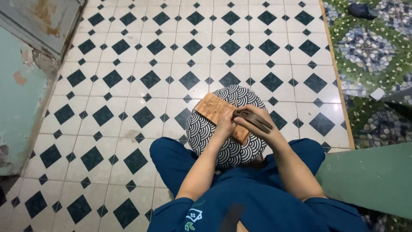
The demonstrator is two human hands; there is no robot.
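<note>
Gripping a dark carving tool (254, 120), the right hand (257, 122) bears on the wooden board (214, 109) lying on a wave-patterned cushion (206, 133) in the lap, while the left hand (225, 124) pins the board, which should probably stay flat under short, controlled strokes.

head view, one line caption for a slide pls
Seated person's left hand steadies a wooden board on a wave-patterned cushion; right hand holds a dark tool.
</note>
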